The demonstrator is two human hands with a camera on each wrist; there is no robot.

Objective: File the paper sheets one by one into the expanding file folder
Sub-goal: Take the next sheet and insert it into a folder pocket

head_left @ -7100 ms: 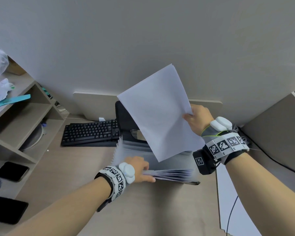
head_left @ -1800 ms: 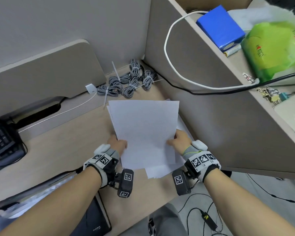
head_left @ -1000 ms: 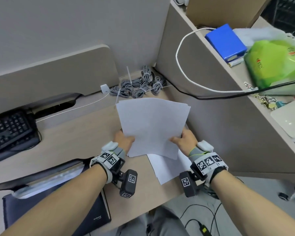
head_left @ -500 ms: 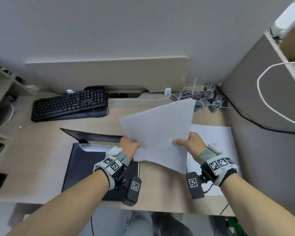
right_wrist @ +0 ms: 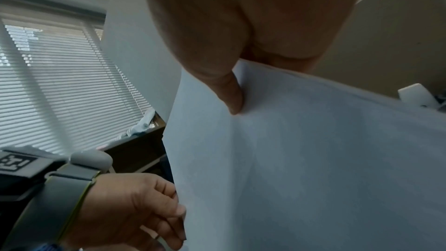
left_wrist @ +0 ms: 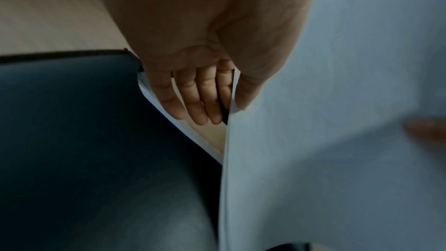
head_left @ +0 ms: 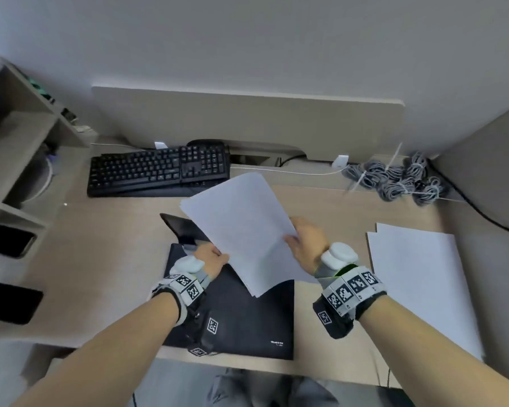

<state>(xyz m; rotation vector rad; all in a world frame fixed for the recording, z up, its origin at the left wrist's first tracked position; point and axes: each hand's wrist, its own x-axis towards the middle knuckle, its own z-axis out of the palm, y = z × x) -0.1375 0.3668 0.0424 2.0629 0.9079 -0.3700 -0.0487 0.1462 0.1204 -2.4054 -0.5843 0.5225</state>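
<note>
Both hands hold white paper tilted above the black expanding folder, which lies flat near the desk's front edge. My left hand pinches the paper's left edge, thumb on one face and fingers on the other. My right hand grips the right edge, its thumb pressed on the paper. The folder's flap stands open behind the paper. The pockets are mostly hidden by the paper and my left hand. In the left wrist view the paper's edge looks more than one sheet thick.
A stack of white sheets lies on the desk at the right. A black keyboard sits behind the folder, and grey cable bundles lie at the back right. Two dark phones rest on the low shelf at left.
The paper has been lifted off the stack at the right and carried left over the folder. My view has swung left with it. Both hands have kept their hold.
</note>
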